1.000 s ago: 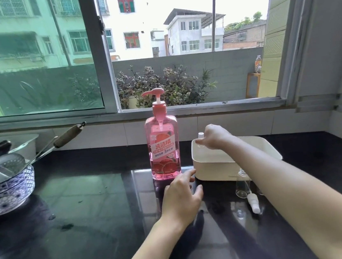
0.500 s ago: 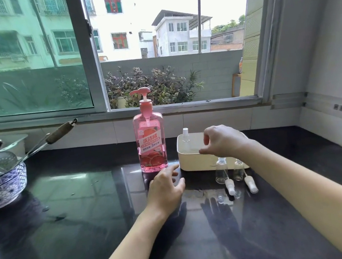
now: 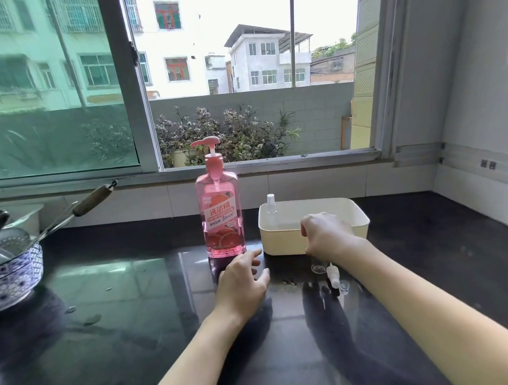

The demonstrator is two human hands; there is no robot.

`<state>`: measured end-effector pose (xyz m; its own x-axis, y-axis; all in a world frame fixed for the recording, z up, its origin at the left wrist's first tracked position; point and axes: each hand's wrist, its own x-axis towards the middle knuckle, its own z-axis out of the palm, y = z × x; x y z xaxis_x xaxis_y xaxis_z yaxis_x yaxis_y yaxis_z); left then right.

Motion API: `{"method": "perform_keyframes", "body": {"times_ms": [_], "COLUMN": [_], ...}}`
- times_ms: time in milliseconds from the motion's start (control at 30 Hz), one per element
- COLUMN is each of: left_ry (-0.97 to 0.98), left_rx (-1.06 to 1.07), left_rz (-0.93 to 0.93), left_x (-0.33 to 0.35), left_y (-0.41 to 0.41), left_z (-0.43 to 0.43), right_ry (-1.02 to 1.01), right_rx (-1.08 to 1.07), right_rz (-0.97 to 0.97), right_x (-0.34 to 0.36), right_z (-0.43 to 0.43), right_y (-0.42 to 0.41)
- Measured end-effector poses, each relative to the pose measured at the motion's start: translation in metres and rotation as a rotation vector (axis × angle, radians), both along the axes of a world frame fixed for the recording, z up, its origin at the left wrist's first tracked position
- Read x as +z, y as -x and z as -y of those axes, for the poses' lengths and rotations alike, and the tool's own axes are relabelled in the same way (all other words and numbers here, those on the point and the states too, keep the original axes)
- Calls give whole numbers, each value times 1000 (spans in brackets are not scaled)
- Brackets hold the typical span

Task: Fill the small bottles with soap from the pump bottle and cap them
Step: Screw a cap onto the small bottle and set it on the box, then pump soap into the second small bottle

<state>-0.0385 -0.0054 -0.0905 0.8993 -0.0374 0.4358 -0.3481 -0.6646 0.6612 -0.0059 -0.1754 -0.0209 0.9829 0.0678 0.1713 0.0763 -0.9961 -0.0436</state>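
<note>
Head view: right hand (image 3: 328, 237) curls over small bottles (image 3: 318, 267) before the tray (image 3: 358, 221), grip hidden; left hand (image 3: 244, 281) lies open, empty, near the pump bottle (image 3: 220, 209). A careless nudge could topple the bottles.

Dark glossy stone bench (image 3: 104, 338) below a window. Tall pink transparent pump bottle (image 3: 221, 215) stands left of a cream rectangular plastic tub (image 3: 358, 218) holding one small clear capped bottle (image 3: 271, 204). Left hand (image 3: 243, 284) rests flat, fingers spread; right hand (image 3: 328, 236), curled, covers small clear bottles (image 3: 318, 267) before the tub.
</note>
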Motion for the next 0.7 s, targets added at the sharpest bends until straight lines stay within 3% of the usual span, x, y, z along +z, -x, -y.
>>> {"method": "perform_keyframes", "body": {"times_ms": [300,700], "left_ry": [35,372], "left_rx": [-67,16], "left_rz": [43,-87], "left_x": [3,6], "left_y": [2,-8], "left_z": [5,-6], "right_ry": [-209,-328], "right_rx": [177,342], "right_rz": [3,74], "right_x": [7,20], "right_z": [-25,-66], "right_y": [2,1]}}
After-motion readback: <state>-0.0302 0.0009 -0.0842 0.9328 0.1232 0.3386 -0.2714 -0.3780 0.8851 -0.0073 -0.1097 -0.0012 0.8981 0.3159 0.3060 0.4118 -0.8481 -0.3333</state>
